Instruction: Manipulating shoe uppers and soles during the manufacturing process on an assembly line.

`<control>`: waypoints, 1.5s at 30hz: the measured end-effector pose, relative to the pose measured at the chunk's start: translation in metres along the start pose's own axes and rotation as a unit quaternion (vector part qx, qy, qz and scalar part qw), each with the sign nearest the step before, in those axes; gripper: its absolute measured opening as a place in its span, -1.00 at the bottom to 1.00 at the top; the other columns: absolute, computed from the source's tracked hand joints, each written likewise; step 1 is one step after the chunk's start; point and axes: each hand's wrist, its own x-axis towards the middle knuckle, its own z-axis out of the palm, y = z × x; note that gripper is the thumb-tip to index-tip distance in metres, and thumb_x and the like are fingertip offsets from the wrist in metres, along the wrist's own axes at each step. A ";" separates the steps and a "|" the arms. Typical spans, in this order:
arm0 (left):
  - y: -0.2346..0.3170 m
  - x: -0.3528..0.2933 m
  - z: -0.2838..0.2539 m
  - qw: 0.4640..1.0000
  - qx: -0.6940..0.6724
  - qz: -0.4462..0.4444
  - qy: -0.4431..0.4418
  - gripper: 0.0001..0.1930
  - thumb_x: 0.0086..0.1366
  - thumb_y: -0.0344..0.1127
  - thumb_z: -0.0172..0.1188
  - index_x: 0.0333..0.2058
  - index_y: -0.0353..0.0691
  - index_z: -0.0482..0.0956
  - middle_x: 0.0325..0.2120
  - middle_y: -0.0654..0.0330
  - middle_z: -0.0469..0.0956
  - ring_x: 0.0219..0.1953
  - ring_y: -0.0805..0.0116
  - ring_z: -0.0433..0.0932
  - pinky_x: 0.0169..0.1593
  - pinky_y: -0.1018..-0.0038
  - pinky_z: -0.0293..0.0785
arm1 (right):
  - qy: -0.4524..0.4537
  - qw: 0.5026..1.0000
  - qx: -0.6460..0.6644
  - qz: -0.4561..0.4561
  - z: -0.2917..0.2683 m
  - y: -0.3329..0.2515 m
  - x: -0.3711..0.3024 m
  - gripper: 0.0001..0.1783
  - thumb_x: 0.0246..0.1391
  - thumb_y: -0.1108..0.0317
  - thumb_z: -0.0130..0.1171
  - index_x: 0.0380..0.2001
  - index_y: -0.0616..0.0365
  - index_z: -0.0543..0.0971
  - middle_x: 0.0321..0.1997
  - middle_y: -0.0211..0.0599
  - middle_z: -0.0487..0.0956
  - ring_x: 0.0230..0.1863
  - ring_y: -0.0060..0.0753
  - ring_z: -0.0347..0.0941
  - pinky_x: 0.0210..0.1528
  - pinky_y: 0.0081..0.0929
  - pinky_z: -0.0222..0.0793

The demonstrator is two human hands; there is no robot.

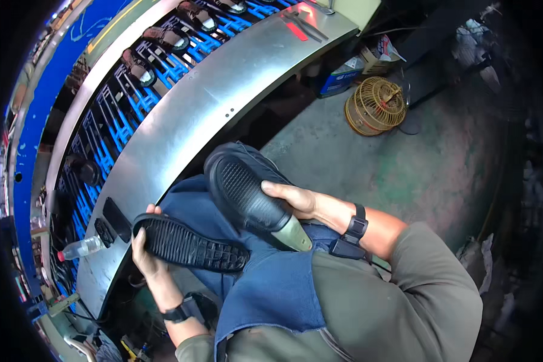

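Observation:
In my left hand [146, 258] is a black rubber shoe sole [187, 241], gripped at its left end with the thumb on the near edge and fingertips at the far edge. Its ridged, blocky side faces up. My right hand [297, 199] grips a black shoe piece [238, 187] with a patterned surface, thumb on top and the other fingers hidden beneath it. A pale green, last-like end [294, 235] sticks out at its near end. Both pieces are above my lap, over a blue apron [271, 289], close together.
A curved metal bench [181, 130] runs along the left, beside a conveyor with blue racks [142, 102] carrying shoes [166, 37]. On the bench are a bottle [81, 248], a dark flat object [117, 219] and pincers [308, 27]. A wicker basket [374, 108] and boxes [341, 78] stand beyond.

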 end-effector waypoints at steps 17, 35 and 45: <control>0.047 -0.054 0.101 1.000 -0.005 0.006 0.013 -0.27 0.55 0.16 -0.36 0.04 -0.50 0.51 -0.11 -0.14 0.63 0.05 -0.05 0.58 0.21 0.15 0.47 | -0.142 0.986 -0.006 0.083 0.036 -0.021 0.036 -0.25 0.42 -0.12 -0.18 0.28 0.42 0.33 0.25 0.02 0.50 0.20 -0.12 0.50 0.31 -0.21 0.38; 0.069 -0.079 0.165 0.953 0.273 0.102 -0.079 -0.32 0.42 0.11 -0.19 -0.06 -0.55 0.56 -0.05 -0.28 0.59 0.07 -0.16 0.57 0.24 0.05 0.41 | -0.169 0.907 -0.386 -0.002 0.085 -0.002 0.012 -0.15 0.28 -0.38 -0.21 -0.07 0.33 0.55 -0.34 -0.27 0.59 -0.30 -0.47 0.48 -0.22 -0.46 0.37; 0.069 -0.090 0.170 0.955 0.271 0.092 -0.070 -0.32 0.38 0.06 -0.19 -0.03 -0.57 0.55 0.00 -0.31 0.57 0.11 -0.14 0.55 0.27 0.08 0.37 | -0.201 0.878 -0.432 0.039 0.087 -0.007 0.010 0.09 0.23 -0.52 -0.40 0.11 0.44 0.49 -0.22 -0.09 0.69 -0.21 -0.26 0.65 -0.08 -0.39 0.50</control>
